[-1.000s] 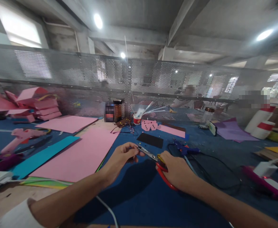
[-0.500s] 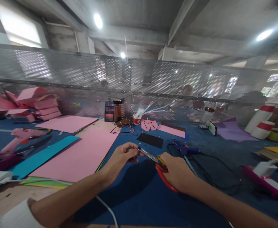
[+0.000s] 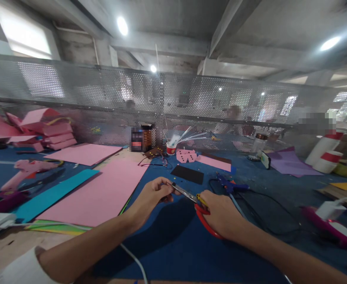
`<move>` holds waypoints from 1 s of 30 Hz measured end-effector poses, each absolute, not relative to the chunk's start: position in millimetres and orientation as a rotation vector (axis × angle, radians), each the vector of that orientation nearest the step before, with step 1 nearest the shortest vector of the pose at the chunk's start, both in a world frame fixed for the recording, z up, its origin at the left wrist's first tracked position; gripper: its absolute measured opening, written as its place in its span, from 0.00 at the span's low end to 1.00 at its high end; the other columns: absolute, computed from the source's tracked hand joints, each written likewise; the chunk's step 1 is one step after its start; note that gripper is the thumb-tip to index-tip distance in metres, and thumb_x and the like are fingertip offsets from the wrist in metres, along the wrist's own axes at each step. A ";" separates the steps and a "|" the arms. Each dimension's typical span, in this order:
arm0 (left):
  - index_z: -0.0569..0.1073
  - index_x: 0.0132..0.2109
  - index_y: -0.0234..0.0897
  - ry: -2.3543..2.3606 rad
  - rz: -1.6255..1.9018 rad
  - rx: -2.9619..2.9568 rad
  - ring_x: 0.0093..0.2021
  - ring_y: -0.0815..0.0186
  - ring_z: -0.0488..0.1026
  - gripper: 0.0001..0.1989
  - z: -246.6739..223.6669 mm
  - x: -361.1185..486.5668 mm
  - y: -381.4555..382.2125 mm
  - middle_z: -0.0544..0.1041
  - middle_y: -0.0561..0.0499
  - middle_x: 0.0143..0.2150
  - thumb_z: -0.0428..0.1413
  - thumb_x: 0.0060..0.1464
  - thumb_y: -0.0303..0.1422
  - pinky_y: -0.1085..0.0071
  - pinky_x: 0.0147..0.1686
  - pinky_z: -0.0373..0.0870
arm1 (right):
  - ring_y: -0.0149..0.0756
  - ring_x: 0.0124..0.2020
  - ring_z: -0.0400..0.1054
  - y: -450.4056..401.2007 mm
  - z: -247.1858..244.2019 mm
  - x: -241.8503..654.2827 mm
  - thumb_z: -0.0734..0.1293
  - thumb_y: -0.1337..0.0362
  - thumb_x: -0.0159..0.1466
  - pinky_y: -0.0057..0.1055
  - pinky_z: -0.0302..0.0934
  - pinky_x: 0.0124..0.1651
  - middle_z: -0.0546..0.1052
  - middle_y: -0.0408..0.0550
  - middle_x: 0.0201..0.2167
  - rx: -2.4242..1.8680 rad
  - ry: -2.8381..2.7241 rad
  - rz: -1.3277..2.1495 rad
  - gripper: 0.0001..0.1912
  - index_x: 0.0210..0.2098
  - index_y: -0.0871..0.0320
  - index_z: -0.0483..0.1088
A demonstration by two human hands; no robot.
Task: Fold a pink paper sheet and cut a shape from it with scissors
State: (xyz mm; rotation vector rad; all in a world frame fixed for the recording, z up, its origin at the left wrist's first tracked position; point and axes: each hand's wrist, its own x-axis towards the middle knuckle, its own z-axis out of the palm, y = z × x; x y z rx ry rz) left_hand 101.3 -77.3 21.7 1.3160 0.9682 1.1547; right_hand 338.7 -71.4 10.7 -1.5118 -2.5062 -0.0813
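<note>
Scissors [image 3: 186, 193] with red and yellow handles are in my right hand [image 3: 220, 211], whose fingers wrap round the handles. Their blades point up and left, and the tips reach my left hand [image 3: 161, 189]. The fingers of my left hand are pinched together beside the tips, around a small dark piece [image 3: 173, 184] that is too small to make out well. Just beyond both hands, a black paper rectangle [image 3: 187, 174] lies on the blue table [image 3: 173, 252].
Pink sheets [image 3: 102, 193] and a teal strip [image 3: 57, 193] lie at the left, near a pink glue gun [image 3: 28, 169]. A blue glue gun [image 3: 231, 184] with its cable is at the right. Eyeglasses [image 3: 154, 161] and a paper cup [image 3: 171, 148] stand farther back.
The scissor blades look slightly closer together. Both hands hold nearly the same place.
</note>
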 end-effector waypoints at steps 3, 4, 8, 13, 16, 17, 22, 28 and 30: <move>0.69 0.37 0.38 0.977 1.155 1.316 0.32 0.68 0.71 0.05 21.9 101.5 -77.4 0.79 0.49 0.39 0.56 0.56 0.34 0.71 0.35 0.65 | 0.34 0.27 0.67 -71.6 10.4 338.9 0.61 0.58 0.64 0.31 0.37 0.28 0.71 0.43 0.27 -1.503 -2.505 -0.081 0.08 0.34 0.56 0.63; 0.69 0.37 0.38 0.980 1.155 1.315 0.32 0.68 0.71 0.05 21.8 101.6 -77.4 0.79 0.49 0.39 0.56 0.56 0.34 0.71 0.35 0.65 | 0.34 0.27 0.67 -71.5 10.1 338.9 0.61 0.58 0.64 0.31 0.37 0.28 0.71 0.43 0.27 -1.500 -2.503 -0.087 0.08 0.34 0.56 0.63; 0.69 0.38 0.38 0.979 1.156 1.311 0.32 0.68 0.71 0.06 21.7 101.8 -77.3 0.80 0.48 0.40 0.56 0.56 0.35 0.71 0.36 0.65 | 0.35 0.26 0.67 -71.2 10.3 338.5 0.61 0.58 0.64 0.32 0.36 0.27 0.71 0.43 0.26 -1.517 -2.506 -0.100 0.08 0.33 0.56 0.63; 0.69 0.37 0.38 0.976 1.163 1.313 0.31 0.67 0.71 0.07 23.1 102.5 -78.2 0.80 0.48 0.39 0.57 0.56 0.36 0.71 0.35 0.65 | 0.35 0.27 0.68 -70.9 11.5 338.1 0.61 0.58 0.64 0.32 0.36 0.27 0.72 0.43 0.26 -1.533 -2.512 -0.105 0.08 0.33 0.56 0.63; 0.70 0.37 0.37 0.970 1.160 1.311 0.31 0.67 0.71 0.06 22.7 102.0 -77.9 0.80 0.48 0.39 0.56 0.56 0.36 0.71 0.35 0.65 | 0.35 0.26 0.68 -71.0 11.1 338.6 0.61 0.58 0.64 0.32 0.35 0.27 0.72 0.43 0.26 -1.529 -2.508 -0.096 0.08 0.33 0.56 0.64; 0.70 0.37 0.37 0.969 1.156 1.312 0.32 0.68 0.71 0.06 22.3 101.7 -77.6 0.80 0.48 0.39 0.56 0.56 0.35 0.71 0.35 0.65 | 0.35 0.26 0.67 -71.1 10.8 338.7 0.61 0.58 0.64 0.31 0.35 0.27 0.72 0.43 0.26 -1.528 -2.506 -0.092 0.08 0.33 0.56 0.64; 0.70 0.37 0.37 0.970 1.157 1.309 0.32 0.68 0.71 0.06 19.8 100.8 -76.3 0.80 0.48 0.39 0.56 0.56 0.35 0.71 0.36 0.65 | 0.35 0.26 0.67 -71.3 10.6 337.9 0.62 0.58 0.64 0.31 0.35 0.27 0.72 0.43 0.25 -1.530 -2.498 -0.089 0.08 0.32 0.56 0.64; 0.70 0.37 0.37 0.997 1.157 1.305 0.32 0.66 0.72 0.08 19.8 101.6 -76.1 0.80 0.46 0.40 0.57 0.55 0.37 0.71 0.36 0.66 | 0.36 0.27 0.69 -70.5 12.1 337.6 0.62 0.58 0.64 0.32 0.36 0.27 0.73 0.44 0.26 -1.552 -2.522 -0.090 0.08 0.33 0.56 0.64; 0.70 0.37 0.37 0.999 1.155 1.308 0.32 0.66 0.72 0.09 19.2 101.3 -75.3 0.80 0.46 0.40 0.57 0.55 0.38 0.70 0.36 0.66 | 0.35 0.28 0.69 -69.8 11.3 338.2 0.62 0.58 0.64 0.32 0.37 0.27 0.73 0.44 0.27 -1.555 -2.521 -0.095 0.08 0.33 0.56 0.64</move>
